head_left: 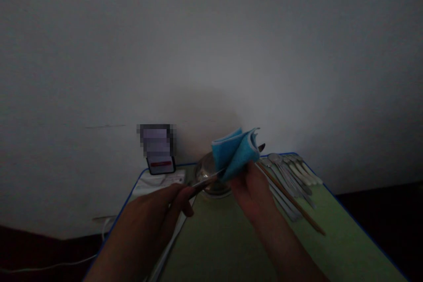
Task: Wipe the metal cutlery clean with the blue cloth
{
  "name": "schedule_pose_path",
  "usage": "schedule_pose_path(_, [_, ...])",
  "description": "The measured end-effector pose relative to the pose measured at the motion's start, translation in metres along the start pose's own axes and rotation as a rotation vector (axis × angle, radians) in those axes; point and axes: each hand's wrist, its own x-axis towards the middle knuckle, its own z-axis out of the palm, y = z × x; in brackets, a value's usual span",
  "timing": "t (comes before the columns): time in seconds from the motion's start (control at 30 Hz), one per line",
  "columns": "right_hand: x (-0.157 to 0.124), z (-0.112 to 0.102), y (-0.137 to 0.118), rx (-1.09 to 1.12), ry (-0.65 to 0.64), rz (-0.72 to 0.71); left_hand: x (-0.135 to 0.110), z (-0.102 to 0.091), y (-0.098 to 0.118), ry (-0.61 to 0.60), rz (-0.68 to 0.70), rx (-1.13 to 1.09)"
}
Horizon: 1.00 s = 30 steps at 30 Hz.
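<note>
In the head view, my left hand [165, 211] is closed around the handle end of a slim metal utensil [206, 180], which looks like a table knife. A folded light-blue cloth [239, 154] is wrapped about its middle. My right hand [251, 189] grips the cloth from below, pressing it around the metal. Past the cloth, the utensil's dark tip sticks out to the upper right. Behind and below both hands stands a round shiny metal bowl or pot, partly hidden by the cloth and the utensil.
On the right of the green table [211, 246] lie several spoons and other cutlery [294, 176], with a long wooden chopstick-like stick [291, 200] beside them. A phone [160, 158] leans upright at the back left, near a white packet [175, 178]. A pale wall rises behind.
</note>
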Motion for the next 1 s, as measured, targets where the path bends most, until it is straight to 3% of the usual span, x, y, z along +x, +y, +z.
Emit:
schedule_pose_path(0.17, [0.008,0.002,-0.030,0.106,0.016,-0.125,0.000,-0.008,0.000,-0.023,-0.094,-0.013])
schedule_pose_path(0.37, [0.007,-0.008,-0.044,0.228,-0.176,-0.172,-0.008,-0.005,-0.011,-0.108,-0.087,-0.060])
schedule_pose_path(0.6, [0.006,-0.020,-0.029,0.294,-0.356,-0.147,-0.008,0.005,0.002,-0.339,-0.005,-0.087])
schedule_pose_path(0.8, [-0.005,-0.010,0.006,0.248,-0.470,0.039,-0.002,0.020,0.023,-0.406,0.021,-0.039])
schedule_pose_path(0.9, [-0.005,-0.007,0.018,0.221,-0.429,0.094,-0.003,0.018,0.019,-0.418,0.011,-0.037])
schedule_pose_path(1.0, [-0.003,-0.006,0.012,0.236,-0.319,0.069,-0.009,0.014,0.010,-0.452,0.012,-0.066])
